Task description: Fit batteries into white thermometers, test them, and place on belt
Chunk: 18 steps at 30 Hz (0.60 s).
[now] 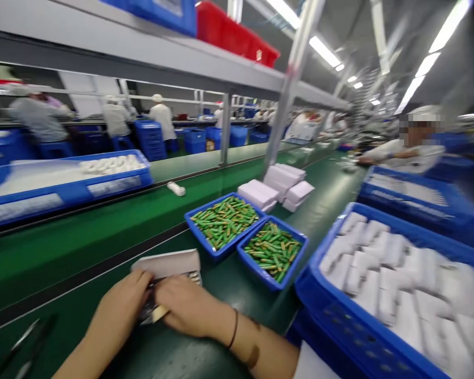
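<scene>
A small white box (177, 260) with its lid raised lies on the green work surface, with small metallic pieces partly visible inside. Over its left side, my left hand (120, 302) is closed, its fingertips partly hidden near the box. My right hand (189, 305) curls over the box's front, fingers bent and pressed together close to the left. Between and below the hands shows a dark, shiny, plastic-like material, along with a cream-coloured piece (160, 313) under the right fingers. What exactly the fingers hold is covered.
Two blue trays (212, 255) of green parts stand beyond my hands, with white boxes (256, 193) behind. A large blue crate (314, 284) of white wrapped items is at right. Blurred tweezers-like tools (23, 342) lie lower left. A co-worker (406, 152) sits at far right.
</scene>
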Tool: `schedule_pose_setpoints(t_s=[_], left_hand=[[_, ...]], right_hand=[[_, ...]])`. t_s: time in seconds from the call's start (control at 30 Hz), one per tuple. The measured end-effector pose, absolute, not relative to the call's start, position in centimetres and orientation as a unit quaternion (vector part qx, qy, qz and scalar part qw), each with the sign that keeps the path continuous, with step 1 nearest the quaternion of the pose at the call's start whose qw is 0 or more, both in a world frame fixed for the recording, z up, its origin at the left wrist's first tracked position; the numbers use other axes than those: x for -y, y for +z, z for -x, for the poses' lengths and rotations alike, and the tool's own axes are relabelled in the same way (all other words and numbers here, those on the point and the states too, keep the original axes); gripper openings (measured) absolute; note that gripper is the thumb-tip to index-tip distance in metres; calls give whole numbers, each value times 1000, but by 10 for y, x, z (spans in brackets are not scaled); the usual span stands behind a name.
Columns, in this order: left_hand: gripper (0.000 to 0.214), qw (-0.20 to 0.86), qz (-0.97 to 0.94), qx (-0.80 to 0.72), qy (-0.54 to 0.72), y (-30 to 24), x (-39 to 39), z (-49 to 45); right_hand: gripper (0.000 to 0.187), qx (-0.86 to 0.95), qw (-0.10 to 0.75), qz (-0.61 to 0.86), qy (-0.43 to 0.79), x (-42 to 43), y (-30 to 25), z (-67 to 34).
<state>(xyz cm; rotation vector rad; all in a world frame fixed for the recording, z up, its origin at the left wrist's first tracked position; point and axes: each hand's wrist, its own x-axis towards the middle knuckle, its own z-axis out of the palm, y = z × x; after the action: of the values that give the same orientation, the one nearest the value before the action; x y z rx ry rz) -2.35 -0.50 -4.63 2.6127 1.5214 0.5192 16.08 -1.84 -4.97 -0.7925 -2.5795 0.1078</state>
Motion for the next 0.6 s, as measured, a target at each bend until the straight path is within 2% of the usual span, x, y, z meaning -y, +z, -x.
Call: schedule_pose_setpoints(t_s=[0.1,0.2,0.27,0.37,0.5,0.6], left_hand=[[17,54,-842,-528,95,-39,8,23],[16,77,-832,-540,97,-29,9,20],[12,103,-814,-553,143,-20,11,21],[10,182,-751,-572,276,-7,15,25],[32,332,-623,-560,435,4,17,24],[35,406,-567,-538,473,4,17,21]], right_hand=[[15,923,256,272,93,18,-54,-162],[17,916,270,265,131,20,-57,-162],[15,912,273,266,154,22,-55,-162],[6,887,307,277,207,24,-46,-165],[35,830,396,282,274,28,-32,-172],[40,810,405,307,293,30,-28,-174]])
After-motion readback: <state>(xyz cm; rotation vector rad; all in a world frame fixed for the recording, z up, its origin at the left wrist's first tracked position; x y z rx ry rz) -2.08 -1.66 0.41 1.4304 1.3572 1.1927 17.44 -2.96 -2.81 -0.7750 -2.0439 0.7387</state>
